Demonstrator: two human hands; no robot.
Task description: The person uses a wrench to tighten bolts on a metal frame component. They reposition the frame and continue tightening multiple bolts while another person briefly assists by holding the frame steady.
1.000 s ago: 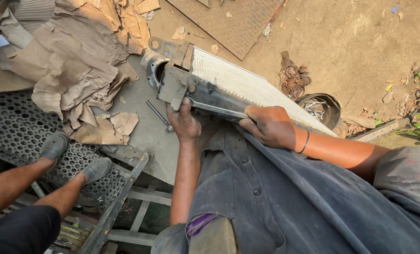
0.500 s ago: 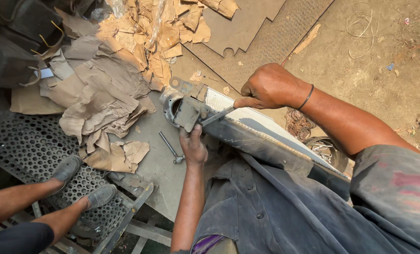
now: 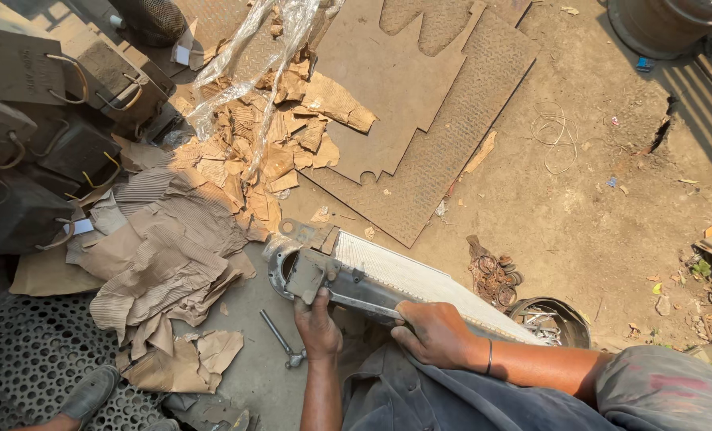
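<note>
A long finned metal radiator core [image 3: 420, 279] lies across my lap, its grey end bracket [image 3: 304, 271] pointing left. My left hand [image 3: 318, 323] grips the lower edge of that bracket end. My right hand [image 3: 432, 331] is closed around the grey side rail of the radiator, a thin band on its wrist. A small metal tool [image 3: 282, 339] lies on the ground just left of my left hand. My grey trousers [image 3: 420, 395] sit under the radiator.
Torn cardboard [image 3: 172, 247] is piled to the left, with dark blocks with wire handles [image 3: 45, 104] beyond. Flat textured sheets [image 3: 444, 120] lie ahead on the dirt. A round pan of metal scraps [image 3: 551, 319] sits right. Another person's shoe [image 3: 89, 393] rests on a perforated mat [image 3: 21, 359].
My right hand has come down from above the radiator onto its side rail. The view has tipped further forward, showing more ground ahead. My left hand stays at the bracket end.
</note>
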